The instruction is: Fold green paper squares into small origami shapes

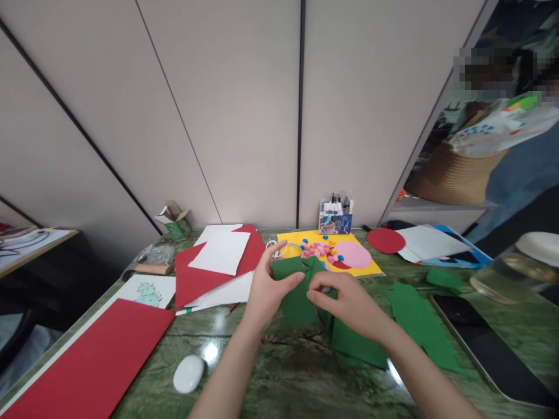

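Note:
In the middle of the head view, a folded piece of green paper (pixel 299 302) is held up over the table. My left hand (pixel 271 279) grips it, with the thumb across its front and the fingers behind. At the paper's right side is my right hand (pixel 349 299), its thumb and index finger pinched together at a fold. Below that hand lies another green sheet (pixel 358 343). More green paper (pixel 421 326) rests farther right, beside a dark phone (pixel 489 349). Behind my left hand, white-handled scissors (pixel 290 250) are partly hidden.
Yellow paper (pixel 371 269) bearing pink and blue pieces lies behind my hands, near a box of markers (pixel 335 215). Red card (pixel 96 361) and a white oval object (pixel 188 373) are at left. A lidded jar (pixel 502 279) stands right. A wall panel (pixel 244 116) closes the back.

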Action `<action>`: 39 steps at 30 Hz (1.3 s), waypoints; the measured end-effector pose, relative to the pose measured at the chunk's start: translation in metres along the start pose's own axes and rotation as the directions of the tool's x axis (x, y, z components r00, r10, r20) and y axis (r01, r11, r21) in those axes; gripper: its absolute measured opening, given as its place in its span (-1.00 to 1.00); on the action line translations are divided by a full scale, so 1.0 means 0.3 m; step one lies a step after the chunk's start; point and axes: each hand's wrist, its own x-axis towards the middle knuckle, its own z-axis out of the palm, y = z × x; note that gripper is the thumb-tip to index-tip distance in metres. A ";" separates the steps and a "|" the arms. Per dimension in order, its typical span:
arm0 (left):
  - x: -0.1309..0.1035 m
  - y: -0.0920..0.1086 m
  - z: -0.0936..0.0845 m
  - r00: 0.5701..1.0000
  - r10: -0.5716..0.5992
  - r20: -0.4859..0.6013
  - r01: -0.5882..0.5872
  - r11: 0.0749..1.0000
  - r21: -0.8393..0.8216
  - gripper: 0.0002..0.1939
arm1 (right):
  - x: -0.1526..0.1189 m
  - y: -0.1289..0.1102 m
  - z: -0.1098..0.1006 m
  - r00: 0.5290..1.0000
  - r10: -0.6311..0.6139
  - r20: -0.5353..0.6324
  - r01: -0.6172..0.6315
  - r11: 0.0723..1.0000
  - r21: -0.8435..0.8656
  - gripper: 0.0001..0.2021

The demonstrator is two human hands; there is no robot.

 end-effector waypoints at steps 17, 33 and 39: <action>-0.002 0.007 -0.005 0.998 0.024 0.064 -0.031 0.994 0.107 -0.77 | 0.002 0.008 0.005 0.999 0.036 -0.022 -0.036 0.999 -0.026 -0.84; -0.003 0.008 0.002 0.996 -0.007 0.086 0.003 0.999 0.038 -0.84 | 0.000 0.005 0.003 0.999 0.046 0.013 -0.046 0.999 -0.020 -0.85; 0.000 -0.003 0.003 0.996 -0.030 0.081 0.032 0.999 -0.016 -0.86 | 0.003 0.004 -0.004 0.999 0.041 0.033 -0.039 0.998 -0.046 -0.84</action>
